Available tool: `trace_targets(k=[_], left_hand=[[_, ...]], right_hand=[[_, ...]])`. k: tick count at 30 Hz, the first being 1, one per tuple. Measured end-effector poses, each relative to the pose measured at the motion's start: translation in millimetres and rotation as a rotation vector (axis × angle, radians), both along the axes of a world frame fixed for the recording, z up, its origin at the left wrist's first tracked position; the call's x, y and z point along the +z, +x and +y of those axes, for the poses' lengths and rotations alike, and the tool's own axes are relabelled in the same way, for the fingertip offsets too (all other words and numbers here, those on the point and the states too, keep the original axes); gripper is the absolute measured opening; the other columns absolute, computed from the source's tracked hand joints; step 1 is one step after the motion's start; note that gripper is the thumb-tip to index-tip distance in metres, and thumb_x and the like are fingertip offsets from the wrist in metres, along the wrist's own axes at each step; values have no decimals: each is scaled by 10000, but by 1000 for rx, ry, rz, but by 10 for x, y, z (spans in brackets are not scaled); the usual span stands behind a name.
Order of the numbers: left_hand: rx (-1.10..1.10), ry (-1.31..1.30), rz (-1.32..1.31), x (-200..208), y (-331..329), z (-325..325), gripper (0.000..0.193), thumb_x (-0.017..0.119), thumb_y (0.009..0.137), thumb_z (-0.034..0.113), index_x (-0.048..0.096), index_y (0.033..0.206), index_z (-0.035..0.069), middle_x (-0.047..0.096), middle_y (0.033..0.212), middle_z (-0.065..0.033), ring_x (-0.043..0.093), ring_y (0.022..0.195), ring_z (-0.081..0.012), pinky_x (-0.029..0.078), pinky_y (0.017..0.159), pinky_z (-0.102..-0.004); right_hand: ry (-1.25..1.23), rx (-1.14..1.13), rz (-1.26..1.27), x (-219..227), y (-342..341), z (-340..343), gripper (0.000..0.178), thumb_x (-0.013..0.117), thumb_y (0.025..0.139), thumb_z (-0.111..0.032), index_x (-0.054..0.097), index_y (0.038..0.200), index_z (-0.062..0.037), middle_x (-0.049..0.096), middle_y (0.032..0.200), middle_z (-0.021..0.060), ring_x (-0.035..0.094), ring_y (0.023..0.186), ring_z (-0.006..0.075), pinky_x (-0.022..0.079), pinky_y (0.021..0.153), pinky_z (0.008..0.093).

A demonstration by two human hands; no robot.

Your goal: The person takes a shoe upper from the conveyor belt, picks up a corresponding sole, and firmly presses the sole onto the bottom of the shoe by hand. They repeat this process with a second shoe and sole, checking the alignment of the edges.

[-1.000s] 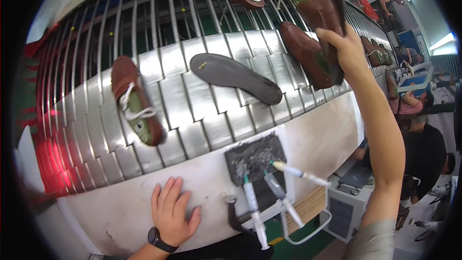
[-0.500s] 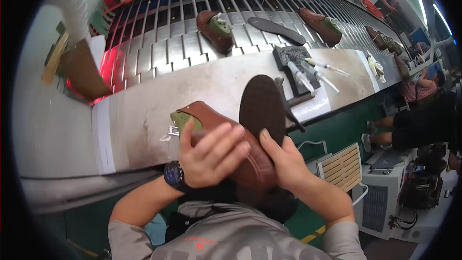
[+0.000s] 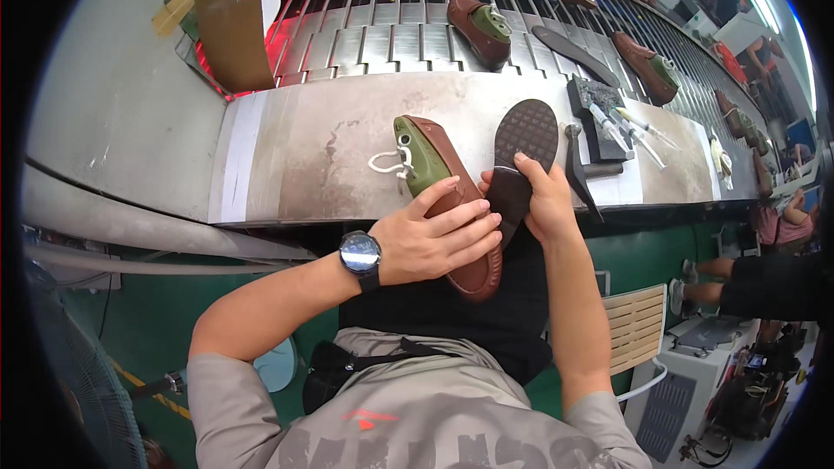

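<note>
A brown and green shoe with white laces is held just over the table's near edge, its toe pointing down toward me. My left hand lies across the brown upper, fingers stretched over it and curving around its side. Beside it, my right hand grips a dark brown shoe sole, thumb on the patterned tread and fingertips showing past its left edge. The sole stands close along the shoe's right side; whether they touch is hidden by my left fingers.
A hammer lies right of the sole, by a black block with several syringe-like tubes. Beyond the pale table, a slatted metal conveyor carries another shoe and a loose sole. A slatted chair stands at right.
My left hand, blurred in motion over the shoe before, now rests on it. The shoe and sole are turned more upright, and the sole's tread shows more clearly. The whole view has shifted.
</note>
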State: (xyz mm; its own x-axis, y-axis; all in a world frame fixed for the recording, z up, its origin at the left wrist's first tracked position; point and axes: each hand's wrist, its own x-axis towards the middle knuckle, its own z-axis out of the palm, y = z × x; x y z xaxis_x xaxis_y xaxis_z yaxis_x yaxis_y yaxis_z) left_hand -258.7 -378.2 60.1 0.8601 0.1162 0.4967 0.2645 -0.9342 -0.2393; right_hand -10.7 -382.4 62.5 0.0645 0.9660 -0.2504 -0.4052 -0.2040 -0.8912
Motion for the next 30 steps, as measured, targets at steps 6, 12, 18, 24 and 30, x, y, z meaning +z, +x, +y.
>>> trace_targets(k=[6, 12, 18, 24, 30], left_hand=[[-49, 59, -105, -88, 56, 53, 362, 657, 982, 220, 716, 1339, 236, 681, 1449, 51, 617, 1364, -152, 310, 1260, -620], [-72, -222, -404, 404, -50, 377, 421, 730, 944, 274, 703, 1300, 51, 750, 1315, -172, 685, 1275, -303, 315, 1224, -647], [-55, -1091, -1280, 1011, -123, 1024, 373, 623, 1072, 212, 641, 1320, -66, 747, 1261, -146, 762, 1000, -204, 615, 859, -323], [-237, -1529, -1173, 901, -195, 1200, 388, 676, 1059, 155, 624, 1394, -33, 727, 1298, -134, 697, 1161, -177, 567, 1003, -323], [-362, -1314, -817, 1275, -90, 1167, 410, 617, 1120, 242, 581, 1426, -28, 731, 1291, -231, 739, 1196, -336, 605, 1032, -460]], right_hand=[[3, -30, 69, 4, 51, -27, 247, 603, 1093, -192, 642, 1194, 31, 767, 1019, 215, 786, 866, 307, 679, 807, 441], [49, -50, 160, 6, 51, 25, 282, 601, 1096, -141, 590, 1296, 58, 745, 1096, 237, 777, 950, 302, 671, 872, 450], [-38, -19, 307, -22, 149, 53, 317, 559, 1130, -192, 583, 1314, 65, 735, 1120, 239, 779, 987, 364, 664, 906, 507], [132, -58, 190, 158, -44, -165, 362, 627, 1117, -234, 607, 1312, 70, 742, 1117, 229, 780, 978, 331, 674, 880, 491], [287, 179, 167, 616, -571, -442, 368, 671, 1101, -243, 670, 1284, 76, 775, 1083, 203, 785, 928, 275, 672, 841, 433]])
